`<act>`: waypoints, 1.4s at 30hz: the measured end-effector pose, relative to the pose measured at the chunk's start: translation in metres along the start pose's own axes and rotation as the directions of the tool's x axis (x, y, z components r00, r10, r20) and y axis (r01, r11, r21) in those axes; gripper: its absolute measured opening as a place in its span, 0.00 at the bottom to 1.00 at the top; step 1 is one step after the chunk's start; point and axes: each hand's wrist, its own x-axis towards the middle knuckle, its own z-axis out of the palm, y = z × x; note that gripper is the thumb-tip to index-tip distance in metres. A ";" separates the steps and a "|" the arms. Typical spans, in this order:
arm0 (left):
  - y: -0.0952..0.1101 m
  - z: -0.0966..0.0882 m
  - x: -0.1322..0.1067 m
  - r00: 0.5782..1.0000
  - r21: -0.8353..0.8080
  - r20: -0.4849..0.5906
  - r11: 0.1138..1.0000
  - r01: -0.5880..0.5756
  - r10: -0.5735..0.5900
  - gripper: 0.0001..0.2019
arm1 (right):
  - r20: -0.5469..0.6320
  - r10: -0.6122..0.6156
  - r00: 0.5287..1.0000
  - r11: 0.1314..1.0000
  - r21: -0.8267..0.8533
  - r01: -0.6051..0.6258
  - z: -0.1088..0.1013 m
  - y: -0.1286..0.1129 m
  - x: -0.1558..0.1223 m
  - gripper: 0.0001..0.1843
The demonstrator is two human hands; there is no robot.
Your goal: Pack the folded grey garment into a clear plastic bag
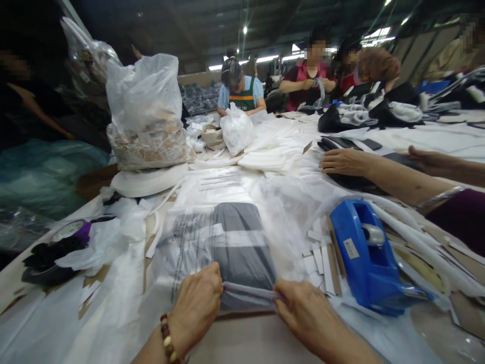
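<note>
A clear plastic bag [189,253] with printed text lies in front of me, and a folded dark grey garment [244,253] with a pale band across it shows inside. My left hand [200,296], with a beaded bracelet at the wrist, is closed on the bag's near edge. The right hand [299,306] pinches the same edge at its other end. Between the two hands the plastic is gathered into a folded strip. The fingertips of both hands are partly hidden.
A blue tape dispenser [364,258] stands at the right, beside white paper slips [320,265]. Another person's hands [348,164] rest on dark folded cloth. A large filled plastic bag [146,111] stands at the back left. Several people work across the table.
</note>
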 end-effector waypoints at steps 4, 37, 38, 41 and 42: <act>-0.001 0.000 0.003 1.000 0.019 -0.005 1.000 -0.012 0.012 0.05 | 0.022 -0.116 0.993 0.990 0.081 0.113 -0.019 0.012 -0.008 0.06; -0.009 0.008 0.003 1.000 -0.025 -0.001 1.000 -0.004 0.004 0.08 | -0.415 0.245 0.877 0.966 0.032 -0.255 -0.025 0.066 0.019 0.15; -0.009 0.008 0.004 1.000 -0.034 0.009 0.999 -0.002 0.002 0.08 | -0.448 0.153 0.881 0.987 0.033 -0.155 -0.025 0.066 0.009 0.13; -0.007 0.014 0.008 1.000 -0.068 0.017 0.998 -0.011 0.012 0.08 | -0.446 -0.257 0.857 0.965 -0.080 0.248 -0.016 0.056 -0.009 0.17; -0.007 0.018 0.010 1.000 -0.083 -0.008 0.997 -0.011 0.010 0.08 | -0.386 -0.366 0.847 0.930 -0.135 0.340 -0.012 0.050 -0.010 0.15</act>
